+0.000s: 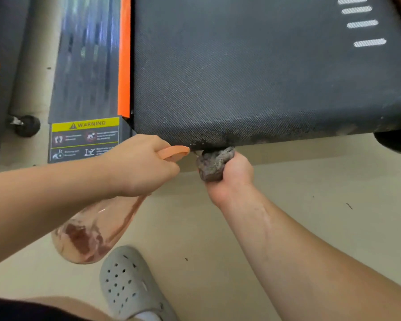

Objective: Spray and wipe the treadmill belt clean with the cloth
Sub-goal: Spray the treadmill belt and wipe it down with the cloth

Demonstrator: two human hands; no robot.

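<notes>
Treadmill belt is seen from above, dark and textured. Its near edge carries a band of pale and black grime, heaviest just above the two hands.

The left hand is closed in a fist round the neck of the spray bottle. The clear pinkish body is hung down and back under the forearm, and the orange spray head is pointed at the soiled edge, nearly touching it. This grip is judged to be for aiming at close range, so that spray lands on the dirt and not on the floor. Whether a finger is laid on the trigger cannot be told.

The right hand is clenched round the cloth, a grey wad squeezed tight (the fingertips are hidden behind it). The wad is held up against the rounded end of the belt, just beside the spray head, presumably so that wiping can follow the spray at once and drips can be caught.

Step in hand is judged as spot treatment of the rear edge. The wider belt surface looks dusty in places.

Also noted: an orange side strip, a warning label, a grey perforated shoe.
</notes>
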